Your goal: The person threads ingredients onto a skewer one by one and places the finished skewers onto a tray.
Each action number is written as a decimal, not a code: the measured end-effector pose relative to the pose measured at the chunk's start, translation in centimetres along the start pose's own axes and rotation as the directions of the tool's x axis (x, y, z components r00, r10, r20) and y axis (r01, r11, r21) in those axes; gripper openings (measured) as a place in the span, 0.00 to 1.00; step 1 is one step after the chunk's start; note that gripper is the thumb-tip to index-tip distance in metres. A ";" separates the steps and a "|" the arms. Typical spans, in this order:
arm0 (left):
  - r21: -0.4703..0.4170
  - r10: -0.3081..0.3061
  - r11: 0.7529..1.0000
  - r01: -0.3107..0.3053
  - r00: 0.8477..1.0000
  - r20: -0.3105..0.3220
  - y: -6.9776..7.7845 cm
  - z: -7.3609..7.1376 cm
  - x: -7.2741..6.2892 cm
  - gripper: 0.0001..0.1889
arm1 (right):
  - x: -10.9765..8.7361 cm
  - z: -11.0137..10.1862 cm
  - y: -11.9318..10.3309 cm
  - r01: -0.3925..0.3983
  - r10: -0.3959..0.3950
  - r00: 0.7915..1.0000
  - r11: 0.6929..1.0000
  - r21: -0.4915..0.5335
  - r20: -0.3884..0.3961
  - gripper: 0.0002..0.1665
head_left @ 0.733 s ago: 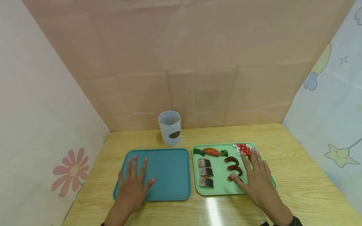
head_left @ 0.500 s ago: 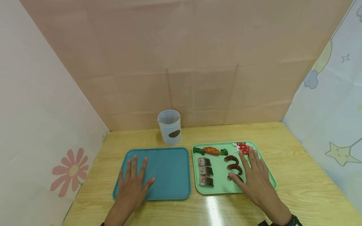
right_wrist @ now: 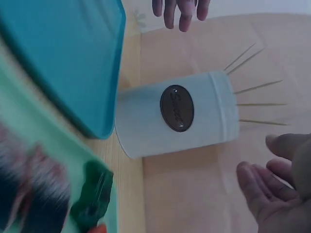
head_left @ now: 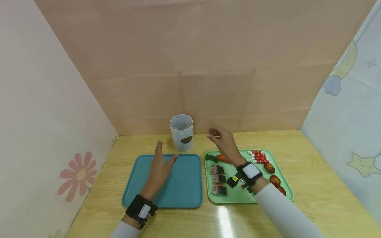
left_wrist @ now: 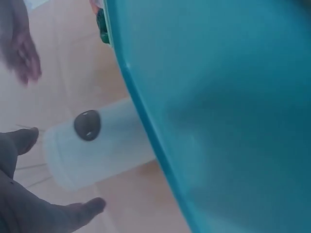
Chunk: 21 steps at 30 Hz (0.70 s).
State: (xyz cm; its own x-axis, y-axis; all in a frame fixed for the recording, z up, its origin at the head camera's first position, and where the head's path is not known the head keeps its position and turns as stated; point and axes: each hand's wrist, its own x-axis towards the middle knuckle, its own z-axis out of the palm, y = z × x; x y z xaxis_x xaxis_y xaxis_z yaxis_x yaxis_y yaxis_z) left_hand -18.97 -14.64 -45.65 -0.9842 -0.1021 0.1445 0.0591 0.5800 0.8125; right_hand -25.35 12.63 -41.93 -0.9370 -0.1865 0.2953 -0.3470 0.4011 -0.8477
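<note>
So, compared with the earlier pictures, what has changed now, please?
The left hand moved forward and right, and the right hand forward and left, both toward the white cup. Neither hand has visibly taken hold of anything. The white cup, blue tray and green tray stayed in place.

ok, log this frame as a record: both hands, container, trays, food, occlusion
left hand: above the blue tray, thumb and fingers spread, holding nothing
right hand: raised right of the cup, fingers loosely curved, holding nothing
cup: upright, behind the blue tray, dark oval label, thin sticks protruding
green tray: right of the blue tray, bearing fish pieces, red-and-white pieces, round brown pieces
occlusion: right arm covers part of the green tray
</note>
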 end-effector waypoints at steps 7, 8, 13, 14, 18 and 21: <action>-0.201 -0.061 0.978 0.049 0.997 -0.054 0.7 4.2 4.6 0.58 | 4.8 4.4 0.4 0.052 -0.042 0.993 0.995 0.090 -0.106 0.20; -0.203 -0.072 0.978 0.057 0.995 -0.067 0.8 4.7 5.1 0.59 | 5.1 4.8 0.3 0.063 -0.052 0.991 0.995 0.082 -0.121 0.19; -0.210 -0.029 0.978 -0.004 0.988 -0.154 0.5 5.9 7.6 0.63 | 6.2 6.5 -0.4 0.112 -0.099 0.978 0.992 0.062 -0.184 0.13; -0.220 -0.010 0.975 -0.029 0.984 -0.176 0.4 6.0 8.1 0.62 | 6.4 6.7 -0.5 0.117 -0.103 0.977 0.991 0.062 -0.188 0.13; -0.321 0.025 0.942 -0.100 0.973 -0.229 0.1 6.2 9.0 0.56 | 7.0 7.8 -1.1 0.134 -0.120 0.975 0.989 0.062 -0.187 0.13; -0.373 0.016 0.922 -0.108 0.971 -0.240 0.0 6.1 9.0 0.53 | 7.0 8.3 -1.4 0.125 -0.111 0.973 0.990 0.060 -0.202 0.11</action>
State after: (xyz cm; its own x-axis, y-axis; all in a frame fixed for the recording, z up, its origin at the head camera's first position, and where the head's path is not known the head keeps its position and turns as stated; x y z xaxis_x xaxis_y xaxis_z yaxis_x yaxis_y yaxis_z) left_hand -28.87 -10.65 -47.78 -0.9144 -0.2835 0.2889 0.2226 0.2440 0.9439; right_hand -31.11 3.33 -42.28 -0.8814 -0.0449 0.4702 -0.4586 0.3200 -0.8290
